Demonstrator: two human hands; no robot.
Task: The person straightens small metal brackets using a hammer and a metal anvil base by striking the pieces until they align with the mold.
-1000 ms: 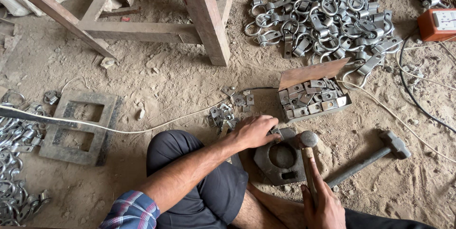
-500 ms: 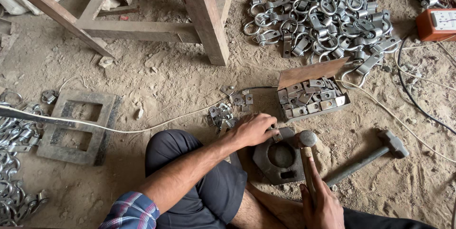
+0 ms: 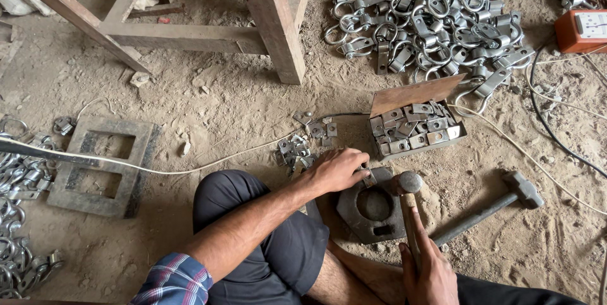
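Dirt floor [image 3: 221, 99] fills the view, and the person sits on it with a dark steel block [image 3: 373, 207] just in front of the knee. The left hand [image 3: 338, 169] rests at the block's far left edge, its fingers pinched shut on a small metal plate [image 3: 368, 177] that lies on the block's rim. The right hand [image 3: 430, 273] is near, at the bottom edge of the view, its grip wrapped closed around the wooden handle of a hammer [image 3: 408, 204]; the hammer's round head sits at the block's far right corner, just beside the plate. The block has a round hollow in its middle and a small slot nearer the person. Just left of the left hand lies a loose scatter of plates [image 3: 300, 143] on the floor. Far of the block stands an open box [image 3: 414, 131] filled with more such plates, its brown lid tilted up. Farther still, a big pile of clamps [image 3: 430, 17] with rings covers the far right ground. A second hammer [image 3: 499, 200], all metal, lies to the right of the block, well apart from both hands. A white cord [image 3: 190, 169] runs across the floor from the left past the knee. A concrete frame [image 3: 104, 166] with two openings lies at the left, and a wooden bench leg [image 3: 272, 20] stands at the far middle.
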